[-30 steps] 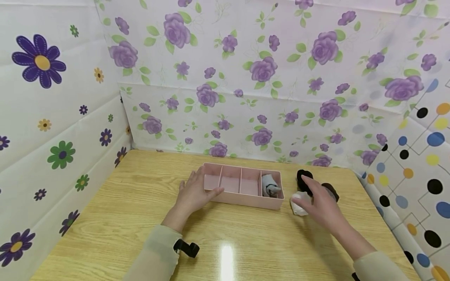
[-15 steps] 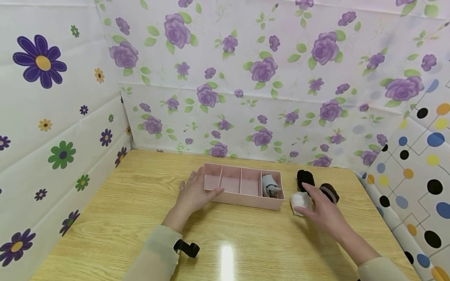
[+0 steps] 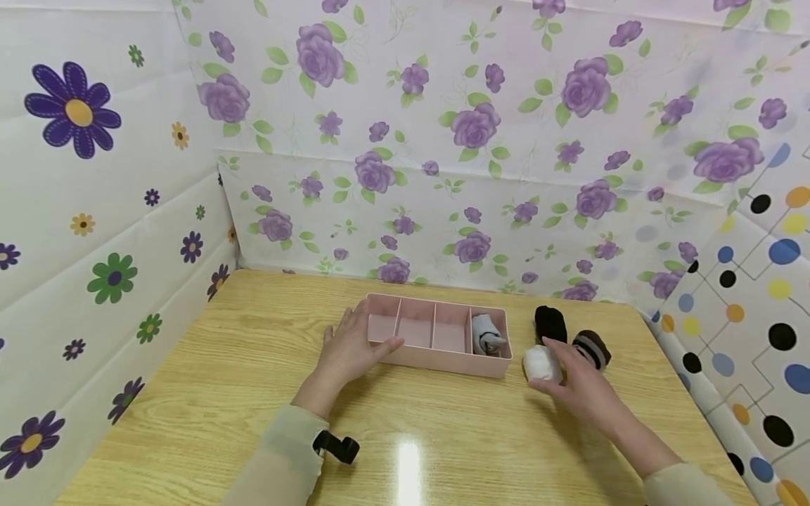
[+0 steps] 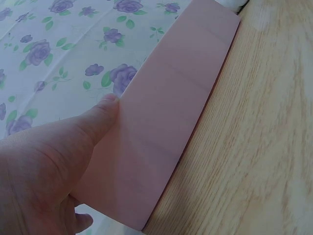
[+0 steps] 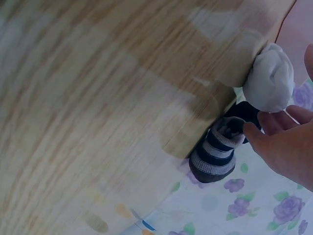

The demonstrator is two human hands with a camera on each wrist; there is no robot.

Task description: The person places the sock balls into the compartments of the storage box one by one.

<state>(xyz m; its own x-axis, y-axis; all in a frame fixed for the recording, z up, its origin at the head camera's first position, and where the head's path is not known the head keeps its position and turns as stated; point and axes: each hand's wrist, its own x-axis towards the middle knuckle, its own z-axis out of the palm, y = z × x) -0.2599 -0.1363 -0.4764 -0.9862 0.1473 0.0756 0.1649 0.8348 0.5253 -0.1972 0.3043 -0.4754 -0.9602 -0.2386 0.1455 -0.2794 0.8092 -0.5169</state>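
Observation:
A pink divided box sits on the wooden table. A grey rolled sock lies in its rightmost compartment; the other compartments look empty. My left hand rests against the box's left end, fingers straight, thumb flat on the front wall. To the right of the box lie a white sock ball, a black one and a dark striped one. My right hand is open, fingers loosely cupped beside the white sock ball, fingertips near the striped one.
Flowered padded walls enclose the table at the back and left, and a dotted panel closes the right side. The table's right edge runs just past the socks. Bare wood lies between the box and me.
My right hand has drawn back from over the black sock and settled lower beside the white sock ball. The left hand and the box have stayed put.

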